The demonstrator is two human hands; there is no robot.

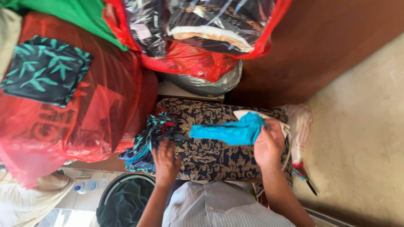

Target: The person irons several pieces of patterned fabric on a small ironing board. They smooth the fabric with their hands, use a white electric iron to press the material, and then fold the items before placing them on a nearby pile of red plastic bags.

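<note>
Right hand [269,145] pinched shut on the near end of a bright turquoise cloth strip [229,132], fingertips gathering the fabric where it meets a white piece [248,113] tucked underneath. Strip stretched leftward across the dark gold-patterned fabric [210,155], apparently held taut so that it lies flat rather than bunching. Left hand [165,159] spread palm-down, fingers curled over a bundle of teal-striped cloth [145,143] with a fleck of red in it, pressing it against the left edge of the patterned surface, probably to keep the loose pile from sliding off. Whether those fingers actually clasp the bundle or only weigh on it, hard to tell. Patterned fabric draped over a block-like support just in front of a striped grey shirt [219,208]. Further out, a large red plastic bag [84,122] on the left bearing a folded dark cloth with green leaf print [44,69]; above, a clear bag of folded garments [202,25] resting on more red plastic; a thin white bag [301,124] just beside the right hand; a small water bottle [90,185] low on the left.
</note>
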